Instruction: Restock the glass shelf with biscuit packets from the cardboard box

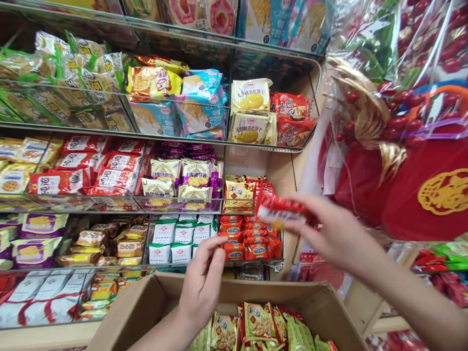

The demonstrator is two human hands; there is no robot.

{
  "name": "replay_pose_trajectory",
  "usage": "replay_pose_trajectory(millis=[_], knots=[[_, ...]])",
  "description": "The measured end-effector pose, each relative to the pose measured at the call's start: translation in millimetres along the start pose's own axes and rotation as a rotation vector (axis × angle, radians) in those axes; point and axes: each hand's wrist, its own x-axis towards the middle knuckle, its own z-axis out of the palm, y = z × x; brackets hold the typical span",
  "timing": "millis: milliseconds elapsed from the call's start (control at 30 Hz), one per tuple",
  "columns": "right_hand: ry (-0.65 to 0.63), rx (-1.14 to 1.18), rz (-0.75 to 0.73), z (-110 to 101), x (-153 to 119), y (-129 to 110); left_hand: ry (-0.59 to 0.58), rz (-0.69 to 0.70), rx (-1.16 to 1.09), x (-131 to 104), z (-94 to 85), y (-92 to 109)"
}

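Observation:
My right hand (334,233) holds a small red snack packet (280,210) in front of the right end of the shelves, close to a bin of red and yellow packets (239,194). Lower and nearer the middle, my left hand (203,282) hovers with its fingers slightly apart and nothing in it, above the far wall of an open cardboard box (157,292). The box holds several green and red snack packets (261,324). Just beyond my left hand lie stacked orange-red packets (252,239) and white packets (179,239).
Clear-fronted shelf tiers (183,204) full of biscuit and snack packs fill the left and centre. A red gift bag wrapped in cellophane (413,161) hangs at the right. More red and green packs lie at the lower right (446,265).

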Motion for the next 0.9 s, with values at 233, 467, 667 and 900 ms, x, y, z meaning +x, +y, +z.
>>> replay_pose_trajectory(millis=[233, 467, 667, 900], knots=[[-0.254, -0.531, 0.212, 6.1, 91.2, 39.8, -0.271, -0.111, 0.114, -22.8, -15.2, -24.2], [-0.512, -0.535, 0.252, 27.3, 129.9, 36.3, -0.507, -0.107, 0.205, -46.6, -16.3, -41.4], [-0.611, -0.482, 0.310, 45.9, 129.5, 49.6, -0.591, -0.100, 0.261, -52.6, -17.8, -51.9], [-0.557, -0.496, 0.214, 60.3, 122.4, 62.0, -0.619, -0.143, 0.238, -55.5, -15.2, -54.8]])
